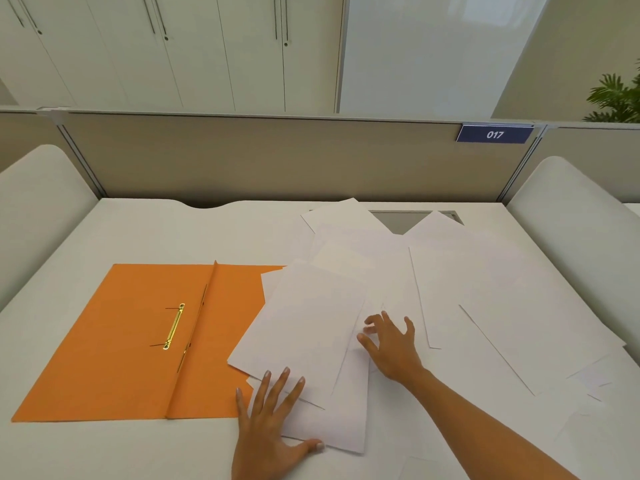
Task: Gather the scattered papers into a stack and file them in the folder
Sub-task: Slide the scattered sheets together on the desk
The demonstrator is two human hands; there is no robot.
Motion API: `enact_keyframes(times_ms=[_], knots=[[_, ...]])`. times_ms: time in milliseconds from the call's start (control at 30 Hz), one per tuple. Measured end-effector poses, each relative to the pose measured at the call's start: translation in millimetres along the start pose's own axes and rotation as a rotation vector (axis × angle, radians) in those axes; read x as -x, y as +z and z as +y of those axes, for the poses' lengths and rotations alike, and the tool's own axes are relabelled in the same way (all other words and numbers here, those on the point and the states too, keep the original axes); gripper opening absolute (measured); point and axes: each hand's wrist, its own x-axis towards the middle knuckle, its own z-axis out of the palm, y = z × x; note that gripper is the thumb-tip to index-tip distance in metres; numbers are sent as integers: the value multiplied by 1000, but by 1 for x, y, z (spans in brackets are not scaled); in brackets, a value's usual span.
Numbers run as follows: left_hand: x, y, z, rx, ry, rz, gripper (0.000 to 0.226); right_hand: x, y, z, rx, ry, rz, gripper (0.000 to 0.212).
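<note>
An orange folder [114, 344] lies open and flat on the left of the white desk, with a gold metal fastener [174, 326] beside its spine. Several white paper sheets [478, 306] lie spread and overlapping across the middle and right; some cover the folder's right edge. My left hand [273, 424] rests flat, fingers spread, on the near corner of a sheet [304, 327]. My right hand [391, 344] lies palm down on the overlapping sheets in the middle, fingers apart and slightly curled. Neither hand grips anything.
A beige partition [277, 157] with a blue "017" plate [494, 134] closes the desk's far side. White rounded side panels [575, 220] stand left and right. A grey cable hatch [401, 220] is partly under papers. More sheets reach the desk's near right corner.
</note>
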Motion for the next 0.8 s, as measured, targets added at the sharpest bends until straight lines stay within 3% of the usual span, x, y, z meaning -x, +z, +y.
enact_keyframes(times_ms=[100, 333, 533, 800], knots=[[0, 3, -2, -5, -14, 10, 99, -7, -6, 4, -112, 37, 44, 28], [-8, 17, -14, -25, -43, 86, 69, -75, -23, -2, 36, 138, -56, 65], [-11, 23, -16, -26, -103, 143, 68, -100, -23, 2, 77, 301, -143, 69], [-3, 22, -13, -67, -119, 120, 64, -72, -8, 6, 177, 97, -129, 68]])
